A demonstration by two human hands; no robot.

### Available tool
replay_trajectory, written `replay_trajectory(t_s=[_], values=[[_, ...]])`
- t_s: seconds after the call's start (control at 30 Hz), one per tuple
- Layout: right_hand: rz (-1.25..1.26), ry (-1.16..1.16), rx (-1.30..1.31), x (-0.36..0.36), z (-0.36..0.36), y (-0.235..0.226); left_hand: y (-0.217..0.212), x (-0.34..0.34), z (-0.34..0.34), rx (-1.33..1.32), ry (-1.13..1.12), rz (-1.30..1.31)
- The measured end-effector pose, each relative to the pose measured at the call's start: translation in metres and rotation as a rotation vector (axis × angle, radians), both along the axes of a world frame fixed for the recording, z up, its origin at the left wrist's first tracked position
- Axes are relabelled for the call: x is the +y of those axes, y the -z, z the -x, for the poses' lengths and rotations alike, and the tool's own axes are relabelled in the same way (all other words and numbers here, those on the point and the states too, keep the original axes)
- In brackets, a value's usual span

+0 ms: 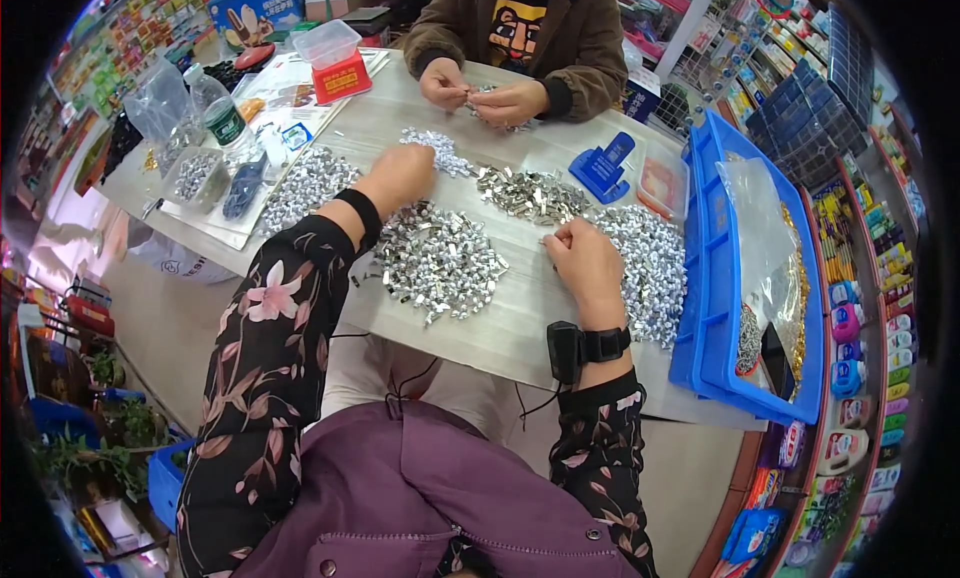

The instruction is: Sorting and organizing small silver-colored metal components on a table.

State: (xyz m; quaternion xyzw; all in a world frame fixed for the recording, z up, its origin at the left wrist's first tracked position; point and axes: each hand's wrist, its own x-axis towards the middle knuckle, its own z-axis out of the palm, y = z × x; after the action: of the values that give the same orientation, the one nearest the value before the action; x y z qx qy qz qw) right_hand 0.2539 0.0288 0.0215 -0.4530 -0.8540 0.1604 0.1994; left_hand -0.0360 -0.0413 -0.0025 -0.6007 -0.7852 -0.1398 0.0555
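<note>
My left hand (402,174) reaches out over the table (510,328), fingers curled down onto a small heap of silvery white pieces (440,150). My right hand (585,258) is closed, pinching a small metal piece at its fingertips beside a big heap of shiny parts (645,268). Between my arms lies a pile of small metal clips (435,258). Another pile of metal pieces (530,193) sits further out. Whether the left hand grips anything is hidden.
A person in a brown jacket (520,38) sits opposite, both hands (480,96) working small parts. A blue crate (740,278) with bagged parts stands at the right. A blue tool (603,165), a red box with a clear tub (335,63), bottles and bags (195,118) lie at the left.
</note>
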Motion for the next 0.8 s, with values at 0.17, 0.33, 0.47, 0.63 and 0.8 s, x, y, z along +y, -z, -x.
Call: replay_trajectory(t_s=[0.17, 0.33, 0.47, 0.63, 0.8], values=[[0.022, -0.003, -0.070, 0.003, -0.002, -0.001, -0.001, 0.007, -0.005, 0.044, 0.087, 0.039], [0.009, -0.044, -0.044, 0.002, 0.000, 0.001, -0.009, -0.002, -0.005, -0.099, 0.025, -0.015], [-0.010, -0.082, -0.046, -0.001, -0.001, 0.001, -0.037, -0.015, -0.017, -0.371, 0.010, -0.026], [-0.003, -0.118, -0.062, -0.003, -0.002, 0.002, -0.051, -0.041, -0.030, -0.972, 0.056, -0.125], [0.022, -0.173, -0.021, -0.005, 0.002, 0.002, -0.056, -0.085, -0.057, -1.265, 0.116, -0.186]])
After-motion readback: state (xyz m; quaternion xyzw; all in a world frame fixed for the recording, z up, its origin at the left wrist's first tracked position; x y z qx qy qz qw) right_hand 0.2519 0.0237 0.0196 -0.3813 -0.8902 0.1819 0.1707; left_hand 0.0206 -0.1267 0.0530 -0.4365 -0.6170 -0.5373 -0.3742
